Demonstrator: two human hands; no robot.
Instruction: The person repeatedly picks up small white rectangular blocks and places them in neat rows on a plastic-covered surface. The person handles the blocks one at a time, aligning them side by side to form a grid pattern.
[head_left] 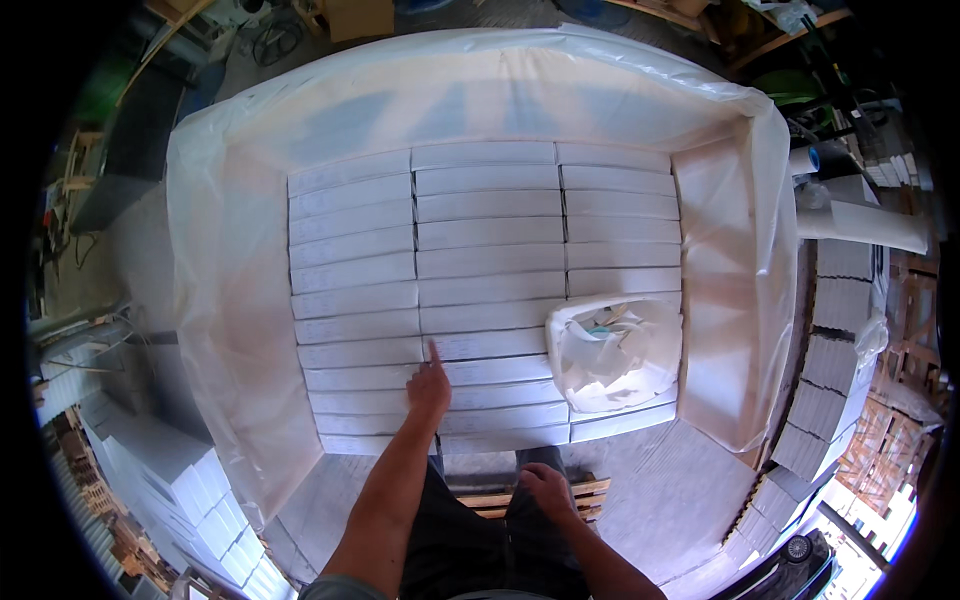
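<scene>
Slim white boxes (490,261) lie packed tightly in three columns, with thin dark gaps between the columns. My left hand (428,388) reaches over the near part of them, its index finger stretched out toward the gap between the left and middle columns. The other fingers are folded back, and nothing is in that hand. Whether the fingertip touches a box is hard to make out. Low by my right thigh is my right hand (547,490), its fingers mostly hidden. A white, bag-like container (612,380) holding crumpled scraps rests on the boxes at the near right.
Cloudy plastic sheeting (740,290) covers raised walls left, right and behind the boxes. Slats of a wooden pallet (485,500) show near my legs. Stacked white blocks (838,300) stand at the right, more pale stacks (190,490) at the lower left.
</scene>
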